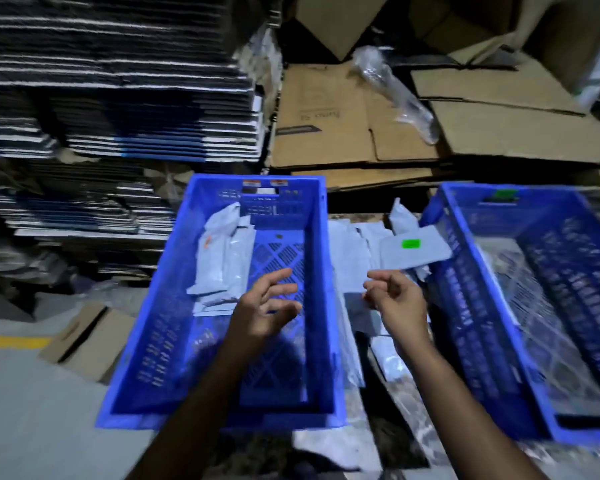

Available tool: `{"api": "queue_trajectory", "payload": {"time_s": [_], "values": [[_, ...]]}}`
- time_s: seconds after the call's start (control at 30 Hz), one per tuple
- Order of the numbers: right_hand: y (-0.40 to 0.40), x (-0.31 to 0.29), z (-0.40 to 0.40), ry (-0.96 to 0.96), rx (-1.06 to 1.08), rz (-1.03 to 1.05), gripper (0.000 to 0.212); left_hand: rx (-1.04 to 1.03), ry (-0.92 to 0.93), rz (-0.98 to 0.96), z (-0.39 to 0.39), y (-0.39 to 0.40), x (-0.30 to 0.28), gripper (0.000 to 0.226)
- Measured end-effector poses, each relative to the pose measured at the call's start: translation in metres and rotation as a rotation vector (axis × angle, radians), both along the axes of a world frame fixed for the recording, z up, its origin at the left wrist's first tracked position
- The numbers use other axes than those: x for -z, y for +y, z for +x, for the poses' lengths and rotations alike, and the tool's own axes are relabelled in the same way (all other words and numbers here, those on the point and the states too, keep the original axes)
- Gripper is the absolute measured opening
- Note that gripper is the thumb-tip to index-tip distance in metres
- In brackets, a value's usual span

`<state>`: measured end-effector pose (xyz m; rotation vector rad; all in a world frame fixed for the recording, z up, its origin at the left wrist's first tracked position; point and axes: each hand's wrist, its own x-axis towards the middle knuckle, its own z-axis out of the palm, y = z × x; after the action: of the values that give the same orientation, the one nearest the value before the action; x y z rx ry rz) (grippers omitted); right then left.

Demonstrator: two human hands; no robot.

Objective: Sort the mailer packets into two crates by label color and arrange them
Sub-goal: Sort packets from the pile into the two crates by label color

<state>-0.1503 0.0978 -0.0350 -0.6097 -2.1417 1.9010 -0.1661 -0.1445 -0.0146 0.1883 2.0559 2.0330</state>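
Two blue crates stand side by side. The left crate (319, 271) carries orange stickers on its far rim and holds several grey mailer packets (222, 261), one showing an orange label. The right crate (444, 306) has a green sticker on its far rim. Between the crates lies a heap of grey packets (354, 251). A packet with a green label (413, 251) lies tilted on top of the heap, against the right crate's rim. My left hand (264, 310) hovers over the left crate with spread fingers, holding nothing. My right hand (394, 299), its fingers loosely curled and holding nothing, is just below the green-label packet.
Flattened cardboard boxes (361, 126) are stacked behind the crates, with a clear plastic wrap (392, 91) lying on them. Tall stacks of dark sheets (118, 98) fill the left. A small cardboard box (87, 337) sits on the grey floor left of the left crate.
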Motion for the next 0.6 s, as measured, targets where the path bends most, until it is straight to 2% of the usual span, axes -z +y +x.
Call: {"api": "queue_trajectory", "payload": {"time_s": [0.13, 0.2, 0.23, 0.3, 0.37, 0.47, 0.6], "values": [[0.057, 0.064, 0.045, -0.268, 0.041, 0.272, 0.015, 0.050, -0.041, 0.060, 0.009, 0.043, 0.002, 0.076], [0.070, 0.076, 0.060, -0.403, -0.015, 0.403, 0.009, 0.041, -0.041, 0.048, 0.017, 0.058, 0.001, 0.070], [0.074, 0.080, 0.064, -0.450, -0.061, 0.460, 0.014, 0.029, -0.022, 0.027, 0.021, 0.065, 0.001, 0.065], [0.075, 0.087, 0.070, -0.525, -0.200, 0.594, 0.044, 0.005, 0.032, -0.033, 0.027, 0.073, 0.001, 0.054], [0.073, 0.092, 0.075, -0.569, -0.284, 0.777, 0.060, -0.020, 0.049, -0.065, 0.031, 0.079, 0.002, 0.046], [0.065, 0.096, 0.076, -0.575, -0.347, 1.014, 0.061, -0.073, -0.004, -0.052, 0.031, 0.082, 0.002, 0.047], [0.071, 0.099, 0.072, -0.532, -0.283, 0.989, 0.044, -0.086, -0.077, 0.041, 0.040, 0.091, -0.009, 0.046]]}}
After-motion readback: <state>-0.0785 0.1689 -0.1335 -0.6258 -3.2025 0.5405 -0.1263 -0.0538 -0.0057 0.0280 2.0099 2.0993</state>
